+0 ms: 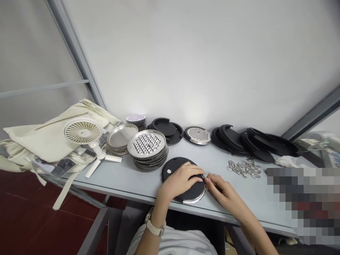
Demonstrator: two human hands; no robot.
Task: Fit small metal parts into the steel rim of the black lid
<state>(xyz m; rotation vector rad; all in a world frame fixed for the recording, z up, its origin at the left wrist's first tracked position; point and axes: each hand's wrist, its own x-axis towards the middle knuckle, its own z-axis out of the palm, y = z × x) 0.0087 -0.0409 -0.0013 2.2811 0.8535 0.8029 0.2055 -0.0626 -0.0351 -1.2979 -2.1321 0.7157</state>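
Head view: black disc with shiny metal rim (189,192) flat on grey table (268,209), near front edge. Left hand (182,179) lies over disc top, fingers reaching its right edge; can't tell if it grips anything. Right hand (220,190) at same edge, thumb and fingers pinching small metal piece (204,176), mostly hidden. Grater-plate stack (149,147) left of disc, plain metal plates (122,136) beside it. Metal clips pile (244,168) right, black discs (231,138) behind pile. White fan (83,131) far left.

assembly workshop, with stacked grater plates (149,150)
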